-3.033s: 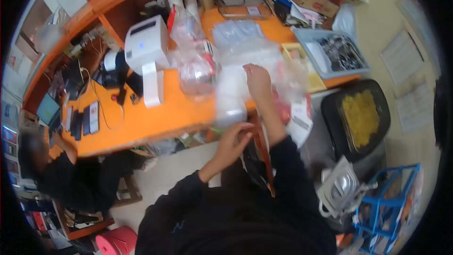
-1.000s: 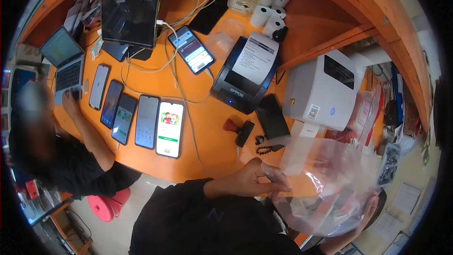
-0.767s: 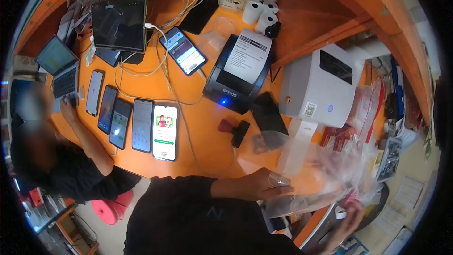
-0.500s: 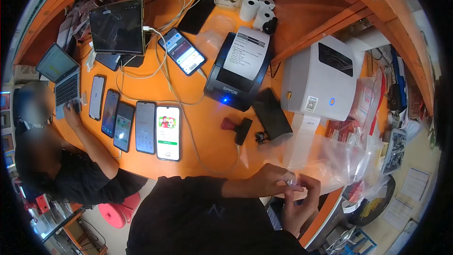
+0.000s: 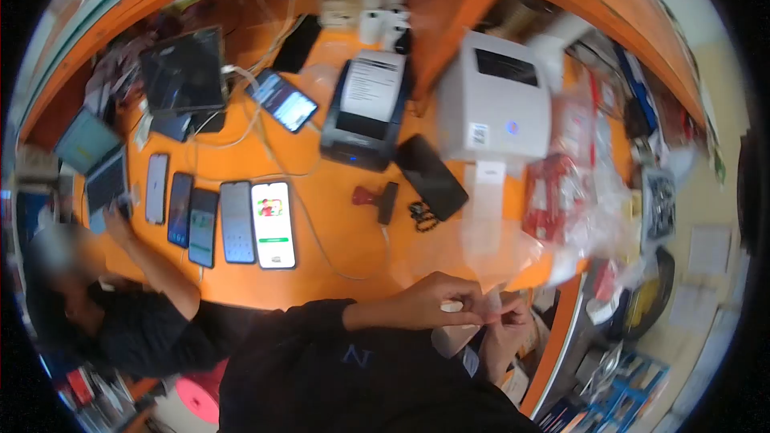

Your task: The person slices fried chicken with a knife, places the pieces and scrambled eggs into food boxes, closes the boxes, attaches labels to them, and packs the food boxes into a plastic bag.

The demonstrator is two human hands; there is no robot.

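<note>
My left hand (image 5: 437, 302) reaches in from a black sleeve, fingers pinched together over the desk's front edge. Facing it, my right hand (image 5: 511, 330) is closed too, its fingertips almost meeting the left ones. Between them is a small, thin, see-through piece of plastic (image 5: 493, 303), blurred, so its exact kind cannot be made out. Beyond the hands, a clear plastic bag (image 5: 513, 256) lies on the orange desk (image 5: 337, 224). A black phone (image 5: 431, 176), a dark beaded string (image 5: 423, 216) and a stamp-like tool with a red handle (image 5: 385, 200) lie farther back.
Several phones (image 5: 274, 224) lie in a row at left, near a tablet (image 5: 183, 72) and cables. A black receipt printer (image 5: 362, 124) and a white label printer (image 5: 496, 100) stand behind. Another person's hand (image 5: 119, 220) is at a laptop (image 5: 104, 176).
The view has shifted, so the desk items appear farther left and the printers higher up. My hands remain close together; the right fingers now pinch more tightly near the left fingertips.
</note>
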